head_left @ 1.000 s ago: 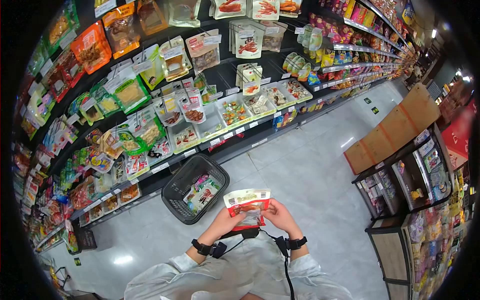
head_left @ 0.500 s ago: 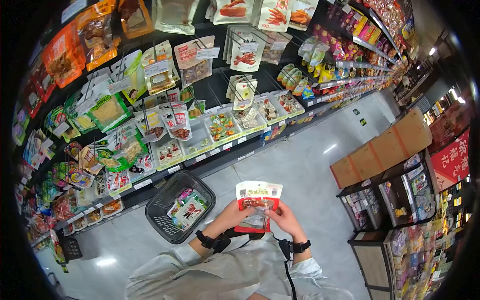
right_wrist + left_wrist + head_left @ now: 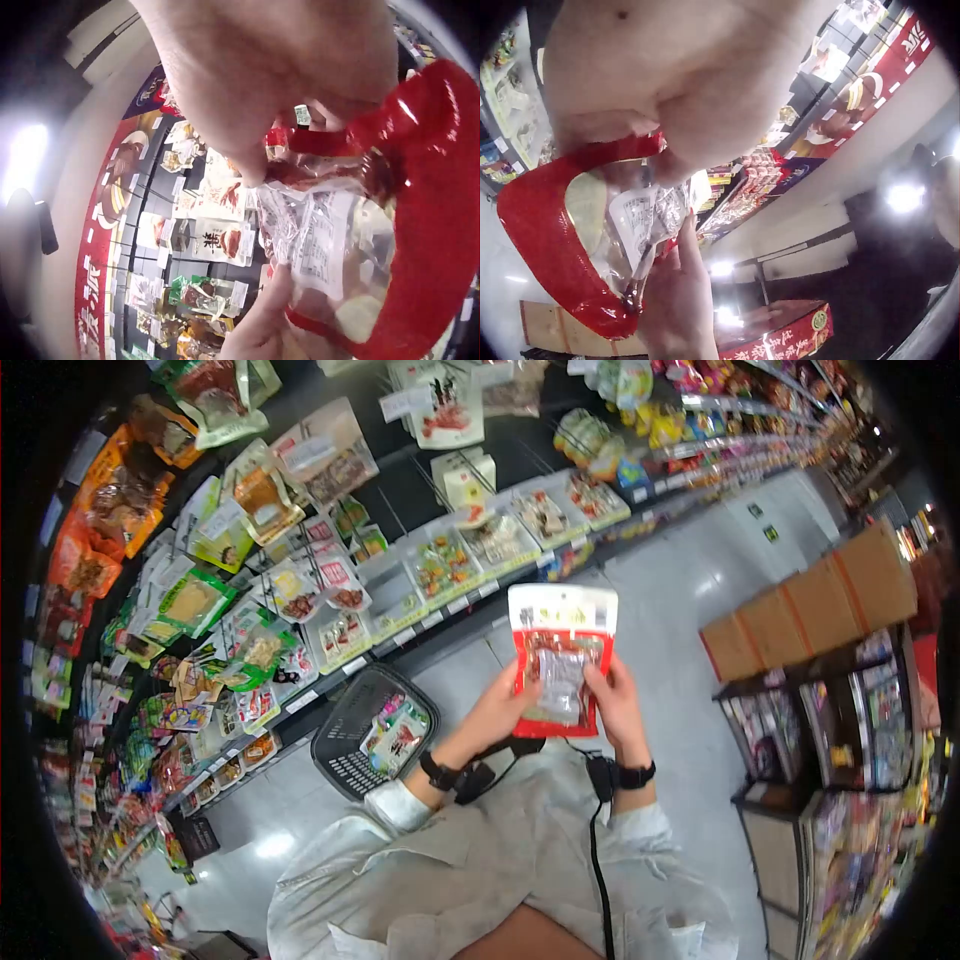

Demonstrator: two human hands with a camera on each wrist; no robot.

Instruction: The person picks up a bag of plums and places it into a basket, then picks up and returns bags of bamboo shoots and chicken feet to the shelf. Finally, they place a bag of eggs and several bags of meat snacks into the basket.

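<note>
Snack bag is pinched at its sides by the left hand and right hand; a loose hold could let it fall.

I lifted the red snack bag up higher and closer to my face. My left hand and right hand went up with it.

My head camera looks down from high up, over the shelves and my arms. My left wrist camera sits very close under the left hand and looks up past it. My right wrist camera does the same under the right hand. All three see the red packet.
</note>
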